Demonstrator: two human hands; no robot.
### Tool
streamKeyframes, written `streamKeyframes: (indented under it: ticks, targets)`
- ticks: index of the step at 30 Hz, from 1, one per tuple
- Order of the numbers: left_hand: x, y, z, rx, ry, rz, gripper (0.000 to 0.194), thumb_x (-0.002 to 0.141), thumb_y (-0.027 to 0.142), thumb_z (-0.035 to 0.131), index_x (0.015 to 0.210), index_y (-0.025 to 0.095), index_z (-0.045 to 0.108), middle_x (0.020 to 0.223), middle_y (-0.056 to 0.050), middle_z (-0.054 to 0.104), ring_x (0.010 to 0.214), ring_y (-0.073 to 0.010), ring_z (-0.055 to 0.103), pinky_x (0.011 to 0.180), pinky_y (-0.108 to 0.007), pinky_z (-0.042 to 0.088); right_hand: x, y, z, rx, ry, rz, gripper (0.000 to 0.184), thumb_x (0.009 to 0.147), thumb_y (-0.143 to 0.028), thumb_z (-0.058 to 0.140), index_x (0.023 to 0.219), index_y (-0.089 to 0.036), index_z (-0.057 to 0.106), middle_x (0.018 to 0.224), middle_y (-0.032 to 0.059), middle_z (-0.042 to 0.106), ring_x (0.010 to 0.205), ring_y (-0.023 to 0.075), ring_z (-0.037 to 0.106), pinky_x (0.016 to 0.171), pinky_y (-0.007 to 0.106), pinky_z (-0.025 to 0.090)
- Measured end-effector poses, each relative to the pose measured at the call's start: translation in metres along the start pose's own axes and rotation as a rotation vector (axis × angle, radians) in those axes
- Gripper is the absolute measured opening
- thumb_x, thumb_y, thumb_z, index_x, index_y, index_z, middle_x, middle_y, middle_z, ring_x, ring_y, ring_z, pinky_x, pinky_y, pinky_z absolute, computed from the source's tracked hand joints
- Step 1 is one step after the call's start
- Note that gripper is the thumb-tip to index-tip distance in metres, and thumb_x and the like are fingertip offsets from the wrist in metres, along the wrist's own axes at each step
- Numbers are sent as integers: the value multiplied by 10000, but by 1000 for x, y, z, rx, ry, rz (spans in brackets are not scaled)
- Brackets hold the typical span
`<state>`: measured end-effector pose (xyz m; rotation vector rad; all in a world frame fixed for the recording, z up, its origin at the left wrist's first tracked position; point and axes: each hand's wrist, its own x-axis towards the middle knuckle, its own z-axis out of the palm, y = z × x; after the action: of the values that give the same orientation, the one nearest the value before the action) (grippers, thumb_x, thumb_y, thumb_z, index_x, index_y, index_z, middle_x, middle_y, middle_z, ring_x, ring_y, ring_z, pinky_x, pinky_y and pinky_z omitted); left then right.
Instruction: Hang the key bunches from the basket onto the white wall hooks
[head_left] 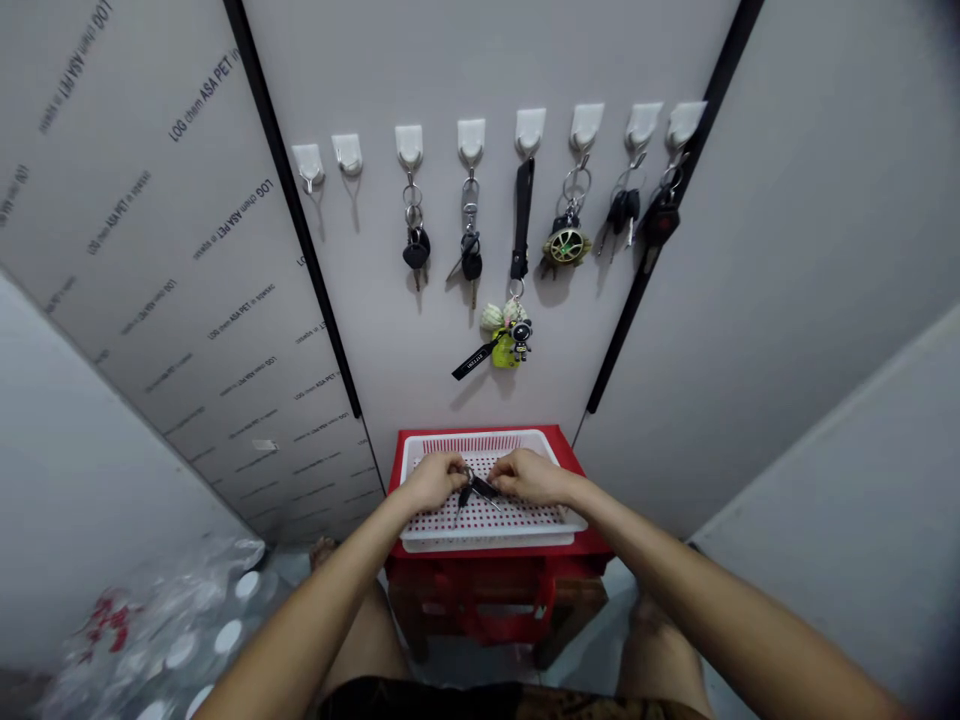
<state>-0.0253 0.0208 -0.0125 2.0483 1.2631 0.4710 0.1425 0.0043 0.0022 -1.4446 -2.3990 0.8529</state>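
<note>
A small bunch of black-headed keys [475, 488] is between my two hands, just above the floor of a white perforated plastic basket [431, 545]. My left hand [437, 479] has its thumb and fingers closed on the key ring at the top of the bunch. From the other side, my right hand [529, 476] pinches at one black key head, its fingertips partly hidden. The metal blades point down towards the basket's floor.
Under the basket lies a red cloth bag [568, 450] on a wooden stool [581, 598]. Several white hooks [471, 140] line the wall ahead, with keys [417, 250], a black strap keychain [522, 220] and a green-gold fob [567, 246] hanging. Plastic-wrapped bottles [180, 648] stand at lower left.
</note>
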Motion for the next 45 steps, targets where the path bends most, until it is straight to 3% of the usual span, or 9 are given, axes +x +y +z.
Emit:
streamKeyframes:
  ticks: [5,11,19,23,25,31,34,37,45]
  targets:
    - [4,-10,1,-253,6,4,49,597,131,393,591,148,438,530,36,458,500,-67,414,494,-174,330,1,-6,4,74,89,23,238,623,-226,416,786,-143,568,582,-10,532,531,86,430,498,184,322]
    - [1,-4,-3,-412,64,41,48,580,103,401,578,150,411,523,45,438,510,-64,414,520,-179,344,6,-10,9,177,157,-14,170,599,-241,454,702,-135,538,549,-32,471,508,71,398,479,175,310]
    - [-7,8,-20,-305,105,89,143,516,23,370,543,132,459,561,34,476,558,-67,430,559,-178,352,6,-20,-2,136,378,5,133,591,-229,466,684,-141,500,611,-13,511,553,85,431,522,188,321]
    - [-8,16,-21,-359,213,59,63,579,128,446,628,127,485,604,16,516,583,-78,464,590,-194,375,4,-34,-7,142,407,-5,149,603,-231,456,712,-144,511,631,-1,544,567,93,461,530,190,331]
    - [-9,21,-20,-353,232,73,116,586,182,478,682,123,506,647,-2,537,605,-88,480,600,-201,382,4,-40,-8,139,427,12,162,606,-226,452,727,-142,518,635,6,553,574,98,471,533,192,336]
    - [-15,31,-31,-89,455,154,127,618,195,447,639,143,561,663,-12,535,653,-105,479,635,-219,367,8,-50,-12,136,441,6,203,617,-233,457,781,-143,533,655,15,566,596,113,488,552,212,361]
    - [-13,35,-45,-183,510,119,130,628,190,424,626,137,543,626,-3,530,610,-95,472,604,-215,371,9,-57,-18,140,490,-116,230,634,-220,454,844,-159,528,752,25,577,675,121,505,632,236,380]
    - [-10,42,-68,-398,490,92,107,616,186,433,612,125,520,547,18,507,519,-75,450,542,-202,374,13,-68,-28,67,652,-236,253,647,-213,461,888,-169,522,864,49,559,792,140,490,730,281,368]
    - [-19,85,-166,-586,629,238,69,580,172,486,585,109,514,513,23,507,478,-57,454,516,-199,383,47,-133,-79,-119,862,-607,313,697,-174,391,1002,-186,460,968,48,532,891,129,463,796,273,354]
